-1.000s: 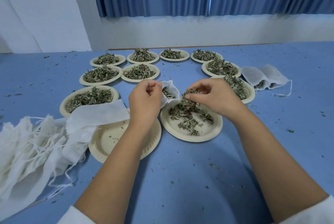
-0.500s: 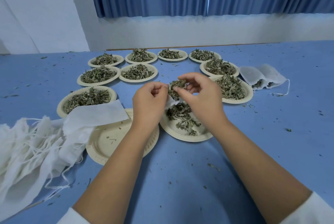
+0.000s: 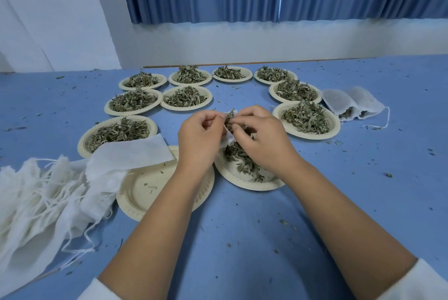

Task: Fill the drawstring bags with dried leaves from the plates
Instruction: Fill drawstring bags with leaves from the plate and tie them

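Centre frame, over the near plate [image 3: 249,186]: left hand [image 3: 201,135] pinches the limp drawstring bag [image 3: 229,140] at its mouth hem (best hold), right hand [image 3: 263,141] pinches light, brittle dried leaves [image 3: 229,118] at the opening, likely to crumble.

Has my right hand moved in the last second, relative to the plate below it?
Yes. The right hand, pinching dried leaves, has shifted left across the near plate, off its right side, toward the bag that the left hand holds.
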A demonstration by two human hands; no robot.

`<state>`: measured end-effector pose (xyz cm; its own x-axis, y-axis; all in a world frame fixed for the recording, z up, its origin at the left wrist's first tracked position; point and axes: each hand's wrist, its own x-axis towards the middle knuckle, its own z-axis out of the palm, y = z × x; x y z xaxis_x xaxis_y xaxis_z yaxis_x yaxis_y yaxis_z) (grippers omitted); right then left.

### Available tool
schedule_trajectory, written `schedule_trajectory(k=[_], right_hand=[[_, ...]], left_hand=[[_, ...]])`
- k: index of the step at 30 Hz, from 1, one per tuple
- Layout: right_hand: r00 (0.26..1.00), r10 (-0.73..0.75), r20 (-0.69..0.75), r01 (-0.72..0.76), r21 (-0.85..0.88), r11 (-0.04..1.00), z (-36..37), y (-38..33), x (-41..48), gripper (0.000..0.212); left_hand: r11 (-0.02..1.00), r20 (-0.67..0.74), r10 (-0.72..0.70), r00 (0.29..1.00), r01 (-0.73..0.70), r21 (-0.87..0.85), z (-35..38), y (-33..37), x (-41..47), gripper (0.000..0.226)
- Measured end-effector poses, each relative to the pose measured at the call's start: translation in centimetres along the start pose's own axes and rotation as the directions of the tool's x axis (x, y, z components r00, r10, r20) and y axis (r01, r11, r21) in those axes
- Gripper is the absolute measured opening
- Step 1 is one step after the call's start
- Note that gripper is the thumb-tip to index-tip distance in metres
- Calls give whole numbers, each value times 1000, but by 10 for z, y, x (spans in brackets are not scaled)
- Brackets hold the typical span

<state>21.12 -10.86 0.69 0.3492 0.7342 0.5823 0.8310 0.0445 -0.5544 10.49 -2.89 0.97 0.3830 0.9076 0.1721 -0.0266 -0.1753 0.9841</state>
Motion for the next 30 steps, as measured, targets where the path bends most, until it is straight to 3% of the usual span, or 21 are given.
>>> schedule_trajectory(k=[7,12,19,24,27,30], right_hand=[[996,45,83,-34,-131,991,1,8,1,13],[991,128,-46,-131,-49,990,-7,8,4,12],[994,93,-64,-92,19,996,-8,6,3,13],[989,104,108,-92,-108,990,0,13,1,22],[956,139,257,-121,-86,989,3,13,-1,35],[944,140,298,-119,-88,989,1,12,-1,32]], left_hand=[[999,46,31,998,-33,25,4,-1,-4,14],[1000,16,13,1000,-14,18,3,-2,-3,12],[1000,10,3,1000,-4,3,2,-1,-2,13],[1000,27,-3,1000,4,-24,2,-1,-2,13],[1000,44,15,999,-15,4,4,-2,-2,14],[1000,46,18,999,-19,21,3,-3,-2,15]])
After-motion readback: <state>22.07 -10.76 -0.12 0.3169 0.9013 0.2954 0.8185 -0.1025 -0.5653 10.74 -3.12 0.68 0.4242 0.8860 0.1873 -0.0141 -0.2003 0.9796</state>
